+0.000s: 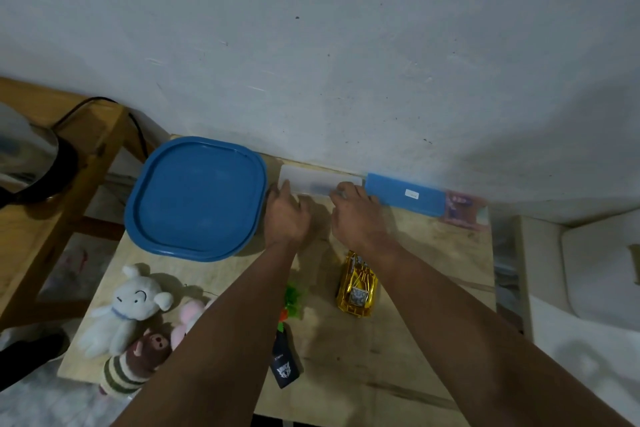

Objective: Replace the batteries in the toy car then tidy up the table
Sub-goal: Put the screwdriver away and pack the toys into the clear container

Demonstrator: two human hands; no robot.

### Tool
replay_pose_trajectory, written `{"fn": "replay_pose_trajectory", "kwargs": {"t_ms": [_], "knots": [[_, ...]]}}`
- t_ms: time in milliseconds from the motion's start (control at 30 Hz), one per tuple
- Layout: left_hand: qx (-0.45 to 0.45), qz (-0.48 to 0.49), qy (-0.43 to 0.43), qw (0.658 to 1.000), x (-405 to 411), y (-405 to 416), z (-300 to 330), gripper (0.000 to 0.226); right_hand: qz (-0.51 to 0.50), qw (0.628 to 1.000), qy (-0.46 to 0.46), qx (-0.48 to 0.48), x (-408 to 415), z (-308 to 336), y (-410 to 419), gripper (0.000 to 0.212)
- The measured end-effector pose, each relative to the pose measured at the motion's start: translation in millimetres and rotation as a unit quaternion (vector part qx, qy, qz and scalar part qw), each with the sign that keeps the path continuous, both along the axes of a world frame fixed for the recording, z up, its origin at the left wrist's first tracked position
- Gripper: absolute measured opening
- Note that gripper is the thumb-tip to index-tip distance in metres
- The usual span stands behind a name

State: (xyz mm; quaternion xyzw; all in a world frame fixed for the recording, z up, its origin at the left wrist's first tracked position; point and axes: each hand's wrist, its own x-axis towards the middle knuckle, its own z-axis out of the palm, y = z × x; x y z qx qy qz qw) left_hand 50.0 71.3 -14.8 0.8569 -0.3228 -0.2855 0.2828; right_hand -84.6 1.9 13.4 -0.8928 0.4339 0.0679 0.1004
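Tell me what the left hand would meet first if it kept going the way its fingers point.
Most likely the white translucent case against the wall: the left hand points straight at its near left end and looks to be at or just short of it. Contact is hard to judge in the blur.

A white plush bear [122, 308] sits at the counter's [398, 357] left edge, with a brown monkey doll [138, 362] in striped clothes just below it. A metal kettle [29, 163] stands on the wooden shelf [100, 156] to the left.
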Motion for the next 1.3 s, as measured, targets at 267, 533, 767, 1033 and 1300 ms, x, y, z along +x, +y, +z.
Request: {"fn": "replay_pose_trajectory", "kwargs": {"t_ms": [267,533,767,1033,1300], "knots": [[0.120,-0.125,-0.045,0.984,5.2,-9.2,0.6,0.078,-0.021,0.998,0.041,0.047,6.7,4.8,10.8,0.068],[0.067,-0.232,-0.024,0.970,23.0,11.6,63.2,0.053,-0.049,0.991,0.043,0.113,11.6,37.0,3.9,0.064],[-0.098,-0.137,-0.136,0.976,110.3,88.6,122.9,0.025,0.002,0.995,-0.073,0.073,46.5,80.3,47.3,0.048],[-0.015,0.107,-0.068,0.992,214.6,164.3,83.6,0.046,0.169,0.981,0.000,0.095,127.1,90.1,124.4,0.051],[-0.057,0.177,0.185,0.965,224.2,184.5,58.9,0.042,0.192,0.973,0.118,0.045,157.1,60.5,148.3,0.063]]}}
